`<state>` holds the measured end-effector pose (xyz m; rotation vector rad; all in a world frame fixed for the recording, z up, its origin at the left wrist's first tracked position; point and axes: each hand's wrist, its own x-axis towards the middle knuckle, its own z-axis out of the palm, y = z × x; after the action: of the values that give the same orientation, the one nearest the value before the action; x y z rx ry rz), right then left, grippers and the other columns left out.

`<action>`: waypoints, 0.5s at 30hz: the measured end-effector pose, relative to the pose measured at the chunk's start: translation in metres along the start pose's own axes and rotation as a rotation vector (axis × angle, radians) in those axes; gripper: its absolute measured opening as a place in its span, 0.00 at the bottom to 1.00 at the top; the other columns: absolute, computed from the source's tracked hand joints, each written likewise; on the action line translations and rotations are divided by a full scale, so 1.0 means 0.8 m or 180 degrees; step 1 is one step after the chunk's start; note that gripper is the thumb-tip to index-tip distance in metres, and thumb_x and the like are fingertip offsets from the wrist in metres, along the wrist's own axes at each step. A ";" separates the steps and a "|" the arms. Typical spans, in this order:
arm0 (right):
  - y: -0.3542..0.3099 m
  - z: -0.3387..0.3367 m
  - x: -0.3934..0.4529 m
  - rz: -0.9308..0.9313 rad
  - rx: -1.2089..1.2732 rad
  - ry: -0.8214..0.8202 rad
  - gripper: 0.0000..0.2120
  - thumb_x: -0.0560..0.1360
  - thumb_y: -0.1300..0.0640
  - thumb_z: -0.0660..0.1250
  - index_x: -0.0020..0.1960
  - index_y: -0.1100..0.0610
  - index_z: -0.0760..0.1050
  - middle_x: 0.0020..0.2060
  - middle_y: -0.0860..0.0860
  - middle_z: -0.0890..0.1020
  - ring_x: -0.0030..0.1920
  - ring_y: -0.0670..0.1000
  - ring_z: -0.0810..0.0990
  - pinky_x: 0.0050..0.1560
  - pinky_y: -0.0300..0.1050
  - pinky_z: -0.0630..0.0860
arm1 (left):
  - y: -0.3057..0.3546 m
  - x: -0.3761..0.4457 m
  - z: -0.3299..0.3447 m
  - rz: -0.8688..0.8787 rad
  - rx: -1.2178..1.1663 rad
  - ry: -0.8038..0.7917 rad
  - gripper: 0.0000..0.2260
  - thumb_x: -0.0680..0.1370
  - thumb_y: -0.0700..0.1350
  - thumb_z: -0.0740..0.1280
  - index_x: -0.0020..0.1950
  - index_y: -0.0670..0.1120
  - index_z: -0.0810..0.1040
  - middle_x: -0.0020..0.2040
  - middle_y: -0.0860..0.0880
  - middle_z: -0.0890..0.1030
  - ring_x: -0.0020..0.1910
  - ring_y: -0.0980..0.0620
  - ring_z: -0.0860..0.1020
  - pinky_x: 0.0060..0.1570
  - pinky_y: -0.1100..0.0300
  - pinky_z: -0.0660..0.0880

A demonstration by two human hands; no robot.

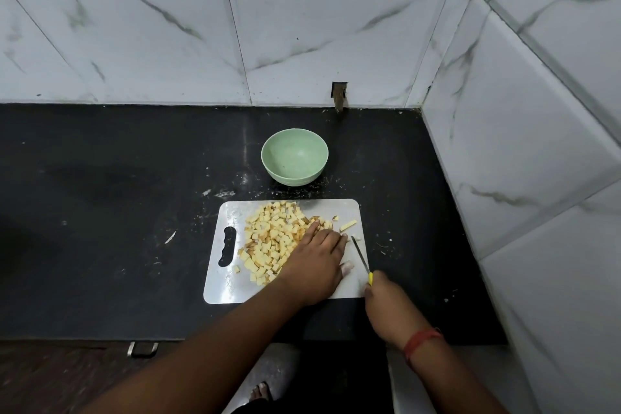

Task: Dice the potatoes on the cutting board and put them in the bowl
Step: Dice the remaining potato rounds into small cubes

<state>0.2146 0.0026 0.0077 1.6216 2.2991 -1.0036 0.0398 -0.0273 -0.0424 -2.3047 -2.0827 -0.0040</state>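
A: Where is the dicing standing?
B: Nearly done: diced potatoes [268, 242] are heaping on the cutting board [232, 286], the left hand [314, 265] lying flat against them, the right hand [383, 296] gripping the knife [360, 255].
A: Next?
B: Likely cutting the last strip [348, 225], then filling the empty bowl [294, 158] beyond.

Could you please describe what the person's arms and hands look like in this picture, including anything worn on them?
Both forearms are bare, with no sleeves showing anywhere in the frame. The left hand wears no glove, and I can see no ring or band on it. The right hand is also ungloved; a red thread band circles its wrist. I cannot make out any other jewellery or markings.
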 end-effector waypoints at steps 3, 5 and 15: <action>-0.006 0.000 0.006 0.0043 -0.0054 -0.0067 0.07 0.81 0.59 0.55 0.55 0.60 0.67 0.55 0.60 0.79 0.54 0.59 0.79 0.52 0.48 0.75 | -0.002 0.000 -0.001 0.0050 0.0003 -0.0024 0.31 0.84 0.60 0.46 0.77 0.40 0.69 0.70 0.43 0.73 0.73 0.44 0.68 0.80 0.43 0.48; -0.009 0.001 0.008 0.0068 -0.0081 -0.0104 0.08 0.81 0.60 0.54 0.57 0.61 0.68 0.55 0.60 0.79 0.54 0.59 0.79 0.51 0.47 0.74 | -0.003 0.000 0.001 0.0066 0.0024 -0.0005 0.31 0.84 0.59 0.46 0.76 0.40 0.70 0.69 0.43 0.74 0.72 0.44 0.68 0.80 0.43 0.49; -0.016 0.004 0.015 0.0195 -0.0166 -0.0296 0.09 0.81 0.61 0.54 0.59 0.61 0.67 0.55 0.59 0.79 0.51 0.55 0.79 0.46 0.42 0.70 | 0.004 0.000 -0.001 -0.0023 0.0146 0.0038 0.29 0.84 0.58 0.49 0.74 0.40 0.73 0.67 0.44 0.76 0.70 0.44 0.71 0.80 0.41 0.50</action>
<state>0.1981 0.0079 0.0051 1.5805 2.1835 -0.9756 0.0428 -0.0278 -0.0418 -2.2656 -2.0631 0.0293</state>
